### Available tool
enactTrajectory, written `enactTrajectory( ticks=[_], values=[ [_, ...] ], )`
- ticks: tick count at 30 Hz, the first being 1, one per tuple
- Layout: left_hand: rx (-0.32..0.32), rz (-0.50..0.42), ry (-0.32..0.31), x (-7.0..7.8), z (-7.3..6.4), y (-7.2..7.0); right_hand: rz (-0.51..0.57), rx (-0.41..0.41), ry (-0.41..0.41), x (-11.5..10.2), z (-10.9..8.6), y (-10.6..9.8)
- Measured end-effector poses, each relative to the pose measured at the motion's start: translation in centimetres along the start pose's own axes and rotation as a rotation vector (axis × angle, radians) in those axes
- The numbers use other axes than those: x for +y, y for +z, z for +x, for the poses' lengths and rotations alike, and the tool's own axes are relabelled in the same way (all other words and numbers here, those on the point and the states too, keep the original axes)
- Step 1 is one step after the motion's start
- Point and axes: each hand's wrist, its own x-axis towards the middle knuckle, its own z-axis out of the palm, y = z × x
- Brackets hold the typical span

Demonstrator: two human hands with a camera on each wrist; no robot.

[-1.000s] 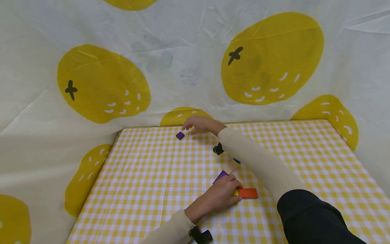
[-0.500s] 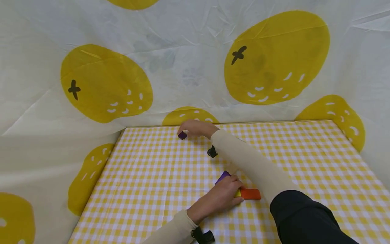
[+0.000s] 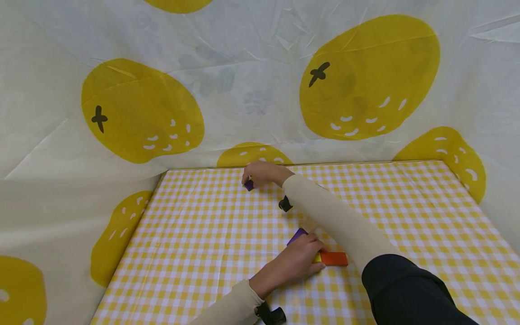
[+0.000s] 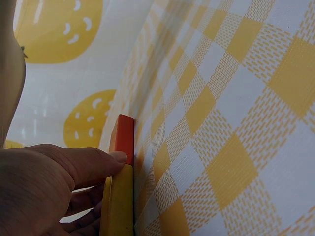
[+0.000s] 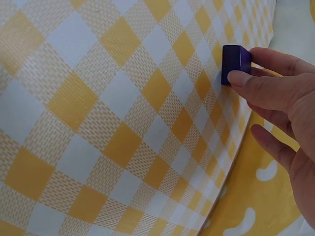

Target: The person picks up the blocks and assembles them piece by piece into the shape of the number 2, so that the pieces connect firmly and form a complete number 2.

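Near the table's far edge, my right hand pinches a small dark purple block between thumb and fingers. The right wrist view shows this purple block at the cloth, my thumb on its near face. In the middle of the table, my left hand holds a yellow block. Its thumb lies where that block meets an orange-red block end to end; the other fingers are behind the yellow one. A longer purple block pokes out beyond the left fingers. Past it is a pale wooden block, partly hidden by my right sleeve.
The table bears a yellow-and-white checked cloth. A white sheet with yellow fruit prints hangs behind it and at both sides. My right forearm crosses above the blocks. Small black wrist cameras show on both wrists.
My right hand reached the small purple block, took hold of it and drew it slightly right and nearer. The left hand stays in place on the blocks.
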Motion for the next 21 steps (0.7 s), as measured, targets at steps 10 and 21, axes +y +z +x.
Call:
enactTrajectory(
  ticks=[10,21],
  values=[
    [-0.015,-0.029,-0.024,0.1,0.0,-0.2,-0.026,-0.018,-0.086,1.2,-1.0,0.0],
    [-0.053,-0.050,-0.043,0.0,0.2,-0.2,0.057,-0.026,0.041,3.5,-3.6,-0.1]
  ],
)
